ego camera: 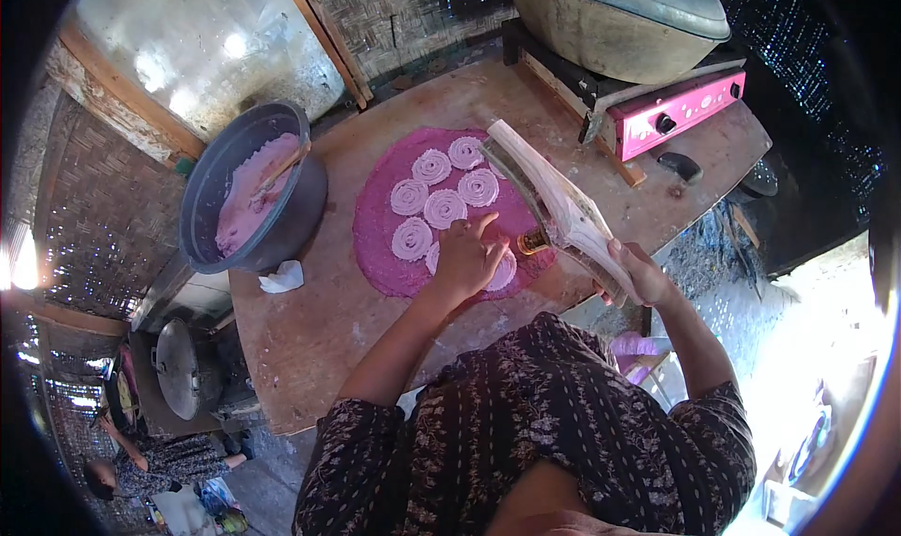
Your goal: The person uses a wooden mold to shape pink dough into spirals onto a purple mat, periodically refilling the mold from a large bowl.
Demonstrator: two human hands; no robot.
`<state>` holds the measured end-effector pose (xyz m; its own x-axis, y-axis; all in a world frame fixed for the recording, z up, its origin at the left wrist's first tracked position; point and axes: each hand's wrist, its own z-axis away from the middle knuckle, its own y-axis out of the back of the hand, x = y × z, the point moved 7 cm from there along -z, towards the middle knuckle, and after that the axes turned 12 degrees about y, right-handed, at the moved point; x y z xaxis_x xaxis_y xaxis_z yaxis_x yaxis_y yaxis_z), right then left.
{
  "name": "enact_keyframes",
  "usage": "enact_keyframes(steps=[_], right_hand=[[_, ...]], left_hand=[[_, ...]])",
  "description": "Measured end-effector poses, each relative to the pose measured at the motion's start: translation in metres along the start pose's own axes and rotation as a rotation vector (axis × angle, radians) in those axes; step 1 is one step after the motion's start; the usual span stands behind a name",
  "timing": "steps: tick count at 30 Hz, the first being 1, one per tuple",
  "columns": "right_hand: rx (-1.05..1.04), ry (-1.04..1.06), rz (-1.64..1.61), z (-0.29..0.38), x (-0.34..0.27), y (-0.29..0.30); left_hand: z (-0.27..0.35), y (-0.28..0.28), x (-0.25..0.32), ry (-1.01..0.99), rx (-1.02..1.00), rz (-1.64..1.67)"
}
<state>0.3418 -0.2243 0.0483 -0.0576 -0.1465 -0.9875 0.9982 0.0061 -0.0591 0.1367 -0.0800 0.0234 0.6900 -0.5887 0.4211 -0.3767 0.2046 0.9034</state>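
Observation:
My right hand [642, 272] grips the lower end of a wooden hand press [563, 205], made of two long pieces. A ribbed brass-coloured cylinder [533, 241] sticks out of the press toward my left hand. My left hand [464, 260] hovers over or touches the coiled rosettes, thumb and index finger apart, with nothing visible in its grasp. Several pale pink noodle-like rosettes [445, 208] lie on a round magenta mat [376, 219]. One rosette [501, 272] sits just under my left fingertips, partly covered. The press hides the mat's right side.
A dark plastic basin [313, 205] of pink dough with a wooden spoon [285, 166] stands left on the wooden table [281, 353]. White crumpled paper [283, 277] lies beside it. A pink gas stove [679, 117] bears a large metal pot [619, 36]. Another person [162, 465] is at lower left.

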Motion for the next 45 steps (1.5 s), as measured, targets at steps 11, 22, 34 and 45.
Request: enact_keyframes(steps=[11,22,34,45], right_hand=[[-0.002,0.043,-0.029,-0.007,0.009,0.005],[-0.208,-0.037,-0.018,-0.044,-0.02,-0.014],[-0.32,-0.402,0.25,-0.136,-0.027,-0.045],[-0.25,-0.362,0.527,-0.146,-0.058,-0.041]], left_hand=[[0.024,-0.006,0.013,-0.312,0.172,-0.314],[-0.097,0.133,0.019,-0.065,-0.219,2.061],[-0.151,0.007,-0.127,0.496,0.185,2.548],[-0.15,0.047,-0.121,0.354,0.217,2.595]])
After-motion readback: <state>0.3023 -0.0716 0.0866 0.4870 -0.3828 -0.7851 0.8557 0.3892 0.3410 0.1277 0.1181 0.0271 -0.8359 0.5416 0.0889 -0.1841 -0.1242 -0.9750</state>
